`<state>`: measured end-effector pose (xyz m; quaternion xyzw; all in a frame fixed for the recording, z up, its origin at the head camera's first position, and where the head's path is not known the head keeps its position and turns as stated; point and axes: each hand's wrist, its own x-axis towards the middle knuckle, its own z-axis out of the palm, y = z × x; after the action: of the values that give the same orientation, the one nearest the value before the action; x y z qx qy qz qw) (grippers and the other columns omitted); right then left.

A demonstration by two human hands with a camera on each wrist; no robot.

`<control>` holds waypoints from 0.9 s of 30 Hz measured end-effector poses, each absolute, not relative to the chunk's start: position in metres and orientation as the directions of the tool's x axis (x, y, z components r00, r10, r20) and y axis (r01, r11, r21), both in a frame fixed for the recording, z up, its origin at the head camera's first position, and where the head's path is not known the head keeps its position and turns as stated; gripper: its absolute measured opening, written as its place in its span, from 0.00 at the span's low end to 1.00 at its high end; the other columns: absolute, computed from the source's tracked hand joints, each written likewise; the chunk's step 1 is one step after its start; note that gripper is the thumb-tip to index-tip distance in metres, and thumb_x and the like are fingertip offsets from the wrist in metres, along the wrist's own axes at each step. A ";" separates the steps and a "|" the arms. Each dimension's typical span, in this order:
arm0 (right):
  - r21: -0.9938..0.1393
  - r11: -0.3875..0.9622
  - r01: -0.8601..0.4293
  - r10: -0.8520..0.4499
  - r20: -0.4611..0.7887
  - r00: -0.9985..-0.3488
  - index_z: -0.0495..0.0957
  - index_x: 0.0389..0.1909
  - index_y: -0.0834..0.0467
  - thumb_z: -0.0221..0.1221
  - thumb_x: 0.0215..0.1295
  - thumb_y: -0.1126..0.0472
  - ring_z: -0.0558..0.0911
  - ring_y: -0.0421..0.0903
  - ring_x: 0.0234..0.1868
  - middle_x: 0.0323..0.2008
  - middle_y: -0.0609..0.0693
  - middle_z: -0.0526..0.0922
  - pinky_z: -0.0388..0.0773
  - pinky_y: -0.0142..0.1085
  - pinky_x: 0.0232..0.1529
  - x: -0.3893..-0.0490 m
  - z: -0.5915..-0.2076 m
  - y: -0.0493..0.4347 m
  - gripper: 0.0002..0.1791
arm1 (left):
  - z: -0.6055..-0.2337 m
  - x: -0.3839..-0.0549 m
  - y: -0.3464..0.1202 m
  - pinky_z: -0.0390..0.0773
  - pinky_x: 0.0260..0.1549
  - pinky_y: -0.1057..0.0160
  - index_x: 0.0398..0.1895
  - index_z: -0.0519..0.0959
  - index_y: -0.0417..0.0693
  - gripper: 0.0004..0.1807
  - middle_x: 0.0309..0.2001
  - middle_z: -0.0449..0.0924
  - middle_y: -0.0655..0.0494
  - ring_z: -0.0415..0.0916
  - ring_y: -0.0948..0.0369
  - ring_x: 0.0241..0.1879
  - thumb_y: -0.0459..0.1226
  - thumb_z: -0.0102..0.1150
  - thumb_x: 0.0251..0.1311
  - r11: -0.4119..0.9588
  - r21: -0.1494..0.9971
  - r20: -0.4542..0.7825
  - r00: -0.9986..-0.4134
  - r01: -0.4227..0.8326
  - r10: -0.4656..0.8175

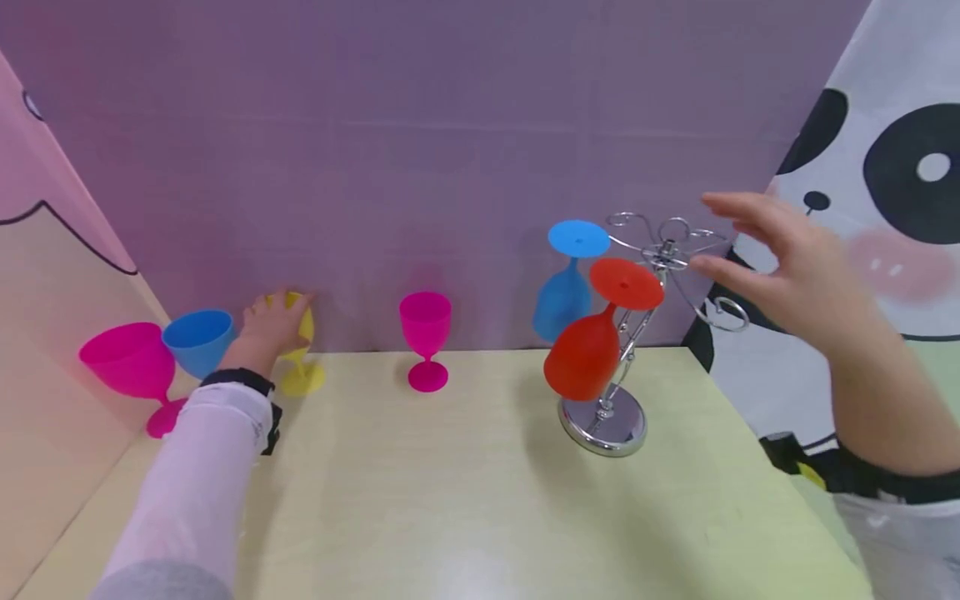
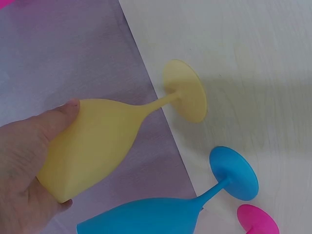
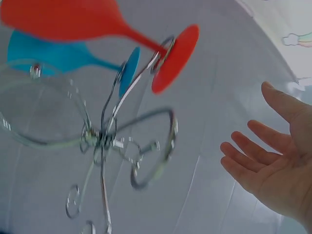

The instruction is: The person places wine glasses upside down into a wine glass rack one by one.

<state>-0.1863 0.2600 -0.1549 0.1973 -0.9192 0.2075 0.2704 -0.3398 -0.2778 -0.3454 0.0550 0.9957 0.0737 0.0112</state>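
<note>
My left hand (image 1: pixel 268 329) grips a yellow plastic goblet (image 2: pixel 95 146) around its bowl near the rim, thumb on one side and fingers on the other. Its foot is down at the table's back edge. Beside it stand a blue goblet (image 1: pixel 201 342) and a pink goblet (image 1: pixel 131 358), both upright. My right hand (image 1: pixel 795 275) is in the air with fingers spread, to the right of a chrome stemware rack (image 1: pixel 667 254), holding nothing. From the rack's hooks hang a red goblet (image 1: pixel 585 358) and another blue goblet (image 1: pixel 564 300), upside down by their feet.
Another pink goblet (image 1: pixel 426 321) stands upright near the middle of the table's back edge. A purple backdrop (image 1: pixel 465 167) rises right behind the table (image 1: pixel 420 492). Printed cloths flank both sides, the right one (image 1: pixel 922 275) with a cartoon face.
</note>
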 end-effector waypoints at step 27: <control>0.082 0.940 -0.330 -0.337 0.102 -0.936 0.75 0.56 0.69 0.56 0.69 0.60 0.80 0.64 0.48 0.48 0.69 0.81 0.81 0.54 0.47 -0.292 -0.103 0.258 0.20 | -0.348 -0.345 -0.273 0.43 0.64 0.25 0.75 0.48 0.45 0.45 0.69 0.39 0.26 0.38 0.23 0.66 0.38 0.63 0.60 0.983 0.161 -0.020 -0.995 0.090 0.094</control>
<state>-0.2918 0.2578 -0.1031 0.1697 -0.9833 -0.0320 0.0573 -0.3449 -0.2732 -0.3477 0.0461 0.9956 0.0803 0.0136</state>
